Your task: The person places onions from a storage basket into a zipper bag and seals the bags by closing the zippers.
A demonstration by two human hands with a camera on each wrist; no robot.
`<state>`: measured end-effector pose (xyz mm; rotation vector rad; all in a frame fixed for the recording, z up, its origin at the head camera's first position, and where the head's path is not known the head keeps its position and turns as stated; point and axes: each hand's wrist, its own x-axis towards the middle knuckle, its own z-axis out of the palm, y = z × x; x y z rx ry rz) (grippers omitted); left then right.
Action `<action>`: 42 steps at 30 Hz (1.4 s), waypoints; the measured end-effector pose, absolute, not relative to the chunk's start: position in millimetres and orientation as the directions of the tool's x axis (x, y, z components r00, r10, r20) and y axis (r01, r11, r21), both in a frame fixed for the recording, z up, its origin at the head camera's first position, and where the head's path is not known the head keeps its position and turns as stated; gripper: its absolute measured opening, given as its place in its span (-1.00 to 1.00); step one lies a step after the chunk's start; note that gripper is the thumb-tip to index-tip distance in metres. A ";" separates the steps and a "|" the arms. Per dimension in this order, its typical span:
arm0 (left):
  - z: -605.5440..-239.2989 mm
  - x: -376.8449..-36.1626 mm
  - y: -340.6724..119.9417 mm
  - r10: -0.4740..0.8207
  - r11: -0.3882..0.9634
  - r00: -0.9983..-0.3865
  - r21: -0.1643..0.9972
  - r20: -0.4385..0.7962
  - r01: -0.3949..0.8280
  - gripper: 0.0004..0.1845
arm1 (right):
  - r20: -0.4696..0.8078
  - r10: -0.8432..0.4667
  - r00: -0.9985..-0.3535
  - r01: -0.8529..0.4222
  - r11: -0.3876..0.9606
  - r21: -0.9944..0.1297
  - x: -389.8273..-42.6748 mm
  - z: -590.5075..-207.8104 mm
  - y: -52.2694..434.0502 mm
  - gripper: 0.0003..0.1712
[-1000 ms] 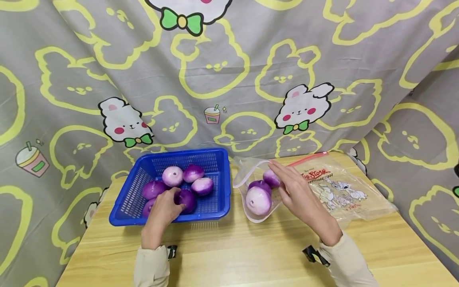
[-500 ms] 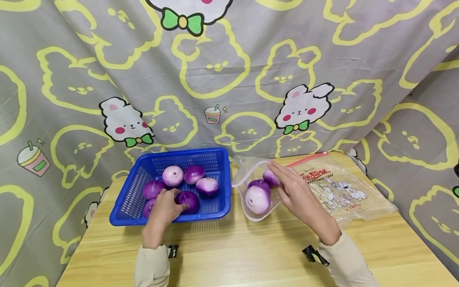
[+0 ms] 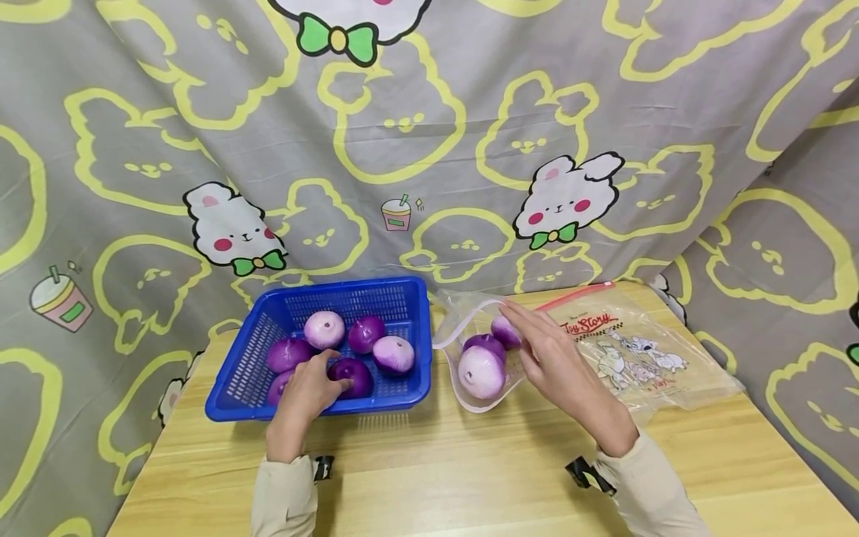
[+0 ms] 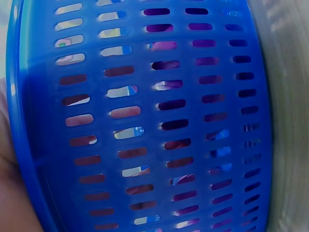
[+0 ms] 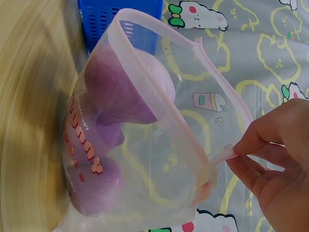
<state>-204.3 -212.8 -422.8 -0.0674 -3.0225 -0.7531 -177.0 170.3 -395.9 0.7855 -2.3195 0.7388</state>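
In the head view my left hand (image 3: 305,388) reaches into the blue basket (image 3: 228,399). Its thumb and fingers are curled round a dark purple onion (image 3: 354,379) near the front wall. Several other red onions lie around it, among them a pale one (image 3: 325,329) behind and another (image 3: 394,354) to the right. The basket's slotted side (image 4: 145,111) fills the left wrist view and hides most of that hand. My right hand (image 5: 277,159) pinches the zip edge of a clear zip bag (image 5: 149,179), keeping its mouth apart. Red onions (image 5: 125,89) sit inside that bag.
A second clear zip bag (image 3: 631,358) with a red slider and printed figures lies flat to the right, under my right forearm. All stands on a wooden table (image 3: 436,477). A patterned grey curtain (image 3: 429,149) hangs right behind.
Two onions on the basket's right side have rolled, the pale one rightward and forward. The dark onion at my left hand has shifted slightly right. My right hand stays at the bag's edge.
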 end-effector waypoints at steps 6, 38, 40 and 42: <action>-423.6 -204.9 -213.4 0.047 0.869 -0.996 0.487 0.078 0.080 -0.45 | 0.666 -0.352 -0.658 -0.672 0.674 -0.307 -176.7 -395.5 171.0 -0.25; -419.2 -200.3 -202.7 0.088 0.852 -0.962 0.480 0.259 0.207 -0.35 | 0.673 -0.333 -0.661 -0.666 0.673 -0.321 -175.7 -395.4 172.6 -0.24; -416.1 -200.4 -200.7 0.096 0.851 -0.957 0.475 0.275 0.222 -0.34 | 0.670 -0.334 -0.663 -0.663 0.677 -0.318 -175.7 -394.4 173.1 -0.25; -412.3 -199.8 -198.1 0.105 0.849 -0.952 0.472 0.288 0.237 -0.33 | 0.667 -0.334 -0.666 -0.659 0.683 -0.316 -175.8 -393.9 173.5 -0.26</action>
